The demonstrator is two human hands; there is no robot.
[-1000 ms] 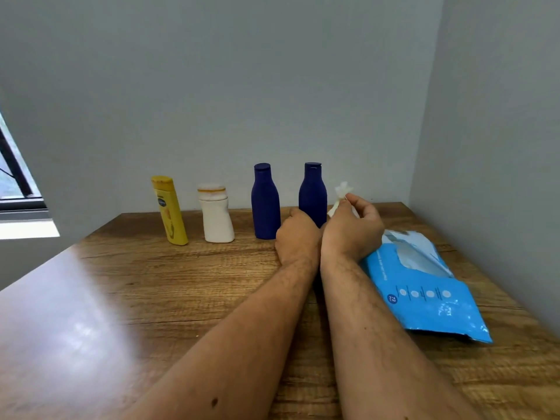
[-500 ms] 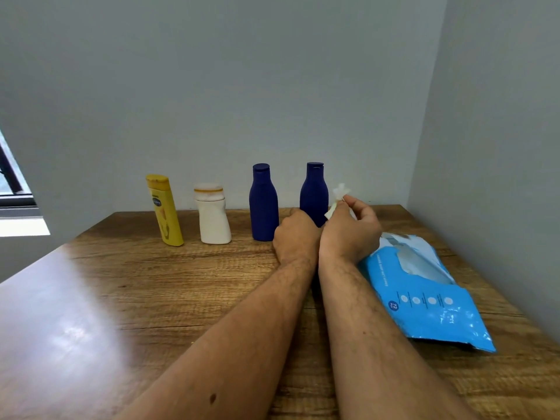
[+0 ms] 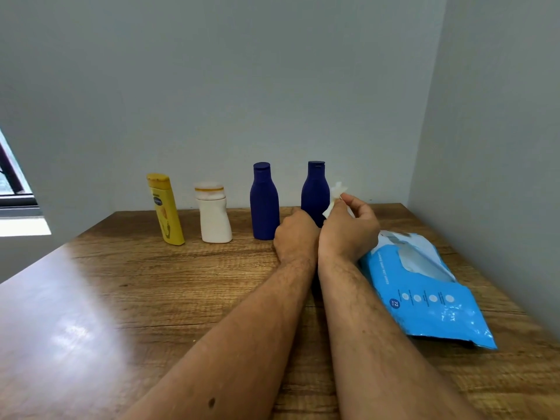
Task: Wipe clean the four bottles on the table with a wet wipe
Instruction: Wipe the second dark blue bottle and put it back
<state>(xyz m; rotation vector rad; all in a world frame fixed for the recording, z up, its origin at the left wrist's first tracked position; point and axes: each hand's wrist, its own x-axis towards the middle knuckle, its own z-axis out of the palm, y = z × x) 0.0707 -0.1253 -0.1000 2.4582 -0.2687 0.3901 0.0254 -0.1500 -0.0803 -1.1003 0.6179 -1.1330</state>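
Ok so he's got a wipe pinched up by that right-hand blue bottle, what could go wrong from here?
1. The right hand pinches the wet wipe still bunched, so it may clean poorly unless unfolded.
2. Both hands crowd the right blue bottle; the left hand sits at its base, and whether it grips is hidden. A nudge could tip it.
3. The wipes pack lies open, so the remaining wipes may dry out.

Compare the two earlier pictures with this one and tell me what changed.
Almost nothing changed. The right hand still pinches the wet wipe beside the right blue bottle, and the left hand stays curled at that bottle's base. All four bottles and the wipes pack kept their places on the table; only the camera shifted slightly.
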